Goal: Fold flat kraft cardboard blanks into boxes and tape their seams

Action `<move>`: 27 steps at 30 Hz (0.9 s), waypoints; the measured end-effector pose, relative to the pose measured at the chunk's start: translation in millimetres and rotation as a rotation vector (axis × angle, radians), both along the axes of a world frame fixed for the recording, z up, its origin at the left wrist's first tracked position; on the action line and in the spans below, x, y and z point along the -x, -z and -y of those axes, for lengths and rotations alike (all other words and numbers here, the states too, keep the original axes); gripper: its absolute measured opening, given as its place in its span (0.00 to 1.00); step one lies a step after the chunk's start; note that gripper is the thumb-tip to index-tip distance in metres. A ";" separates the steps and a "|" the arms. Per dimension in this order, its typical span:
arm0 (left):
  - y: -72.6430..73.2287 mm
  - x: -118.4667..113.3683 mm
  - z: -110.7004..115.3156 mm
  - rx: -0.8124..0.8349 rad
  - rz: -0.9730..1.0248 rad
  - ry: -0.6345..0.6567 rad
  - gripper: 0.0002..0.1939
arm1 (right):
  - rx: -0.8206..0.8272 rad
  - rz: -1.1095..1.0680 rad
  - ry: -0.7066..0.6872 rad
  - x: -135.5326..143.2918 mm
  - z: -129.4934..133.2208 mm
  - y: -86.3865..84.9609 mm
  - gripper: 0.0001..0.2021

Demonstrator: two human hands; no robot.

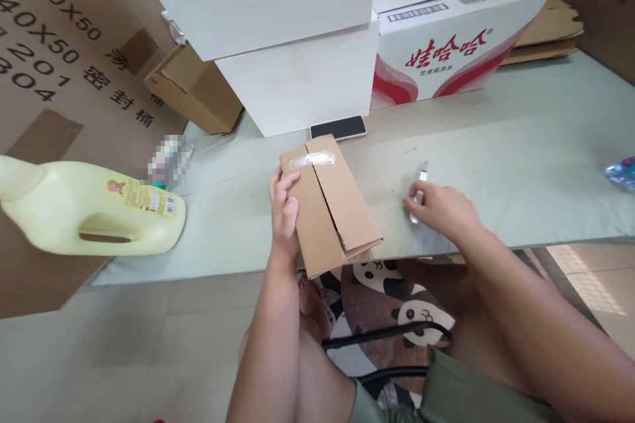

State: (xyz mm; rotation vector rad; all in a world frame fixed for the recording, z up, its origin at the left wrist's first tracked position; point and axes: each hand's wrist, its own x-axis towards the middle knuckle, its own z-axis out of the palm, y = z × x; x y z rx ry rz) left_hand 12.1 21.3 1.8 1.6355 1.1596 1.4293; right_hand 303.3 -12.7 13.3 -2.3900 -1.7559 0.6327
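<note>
My left hand grips the left side of a small cardboard box, fingers bent over its edge. Clear tape crosses the far end of the box's centre seam. The seam gapes a little toward the near end, which sticks out over the table's front edge. To the right, my right hand pinches a slim utility knife with a pale handle between thumb and fingers. Its blade end points away from me, low over the tabletop or touching it; I cannot tell which.
A yellow jug lies on its side at the left. White boxes, a printed carton and a brown box line the back. Behind the held box lies a phone. A shiny plastic item sits far right.
</note>
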 end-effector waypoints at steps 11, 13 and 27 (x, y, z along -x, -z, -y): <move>2.5 -32.3 11.6 -0.162 -0.220 -0.238 0.25 | -0.866 -1.235 0.007 63.8 7.0 -47.1 0.13; 2.4 -34.0 15.0 -0.132 -0.222 -0.257 0.26 | -0.933 -1.182 0.017 70.4 9.0 -56.4 0.12; 3.4 -37.2 19.4 -0.100 -0.244 -0.215 0.28 | -0.629 -0.803 -0.333 97.6 -0.8 -67.2 0.17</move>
